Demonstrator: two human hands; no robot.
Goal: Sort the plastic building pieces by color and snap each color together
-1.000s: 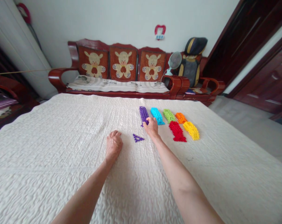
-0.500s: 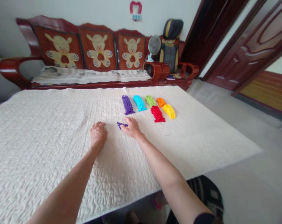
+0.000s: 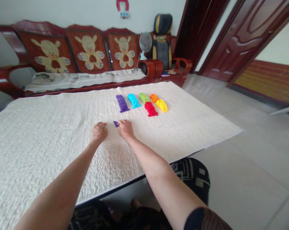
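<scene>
My right hand (image 3: 125, 128) rests on the quilted cover, fingers bent over the right end of a small purple knobbly piece (image 3: 116, 124), whose left end shows. To its left, my left hand (image 3: 100, 131) lies with curled fingers on the cover; whatever is under them is hidden. Beyond the hands, bundles of small linked pieces lie in groups: purple (image 3: 122, 103), light blue (image 3: 134, 101), green (image 3: 144, 97), orange (image 3: 154, 98), red (image 3: 151, 109) and yellow (image 3: 162, 105).
A cream quilted cover (image 3: 51, 127) spreads over the table. Behind it stands a wooden sofa (image 3: 87, 83) with bear-patterned cushions, a fan (image 3: 145, 42) and a chair with a dark padded back (image 3: 162, 52). My knee (image 3: 192, 175) is below the near edge.
The view has swung right, so the room shifts left in the picture. My right hand now covers more of the small purple piece and sits closer to my left hand.
</scene>
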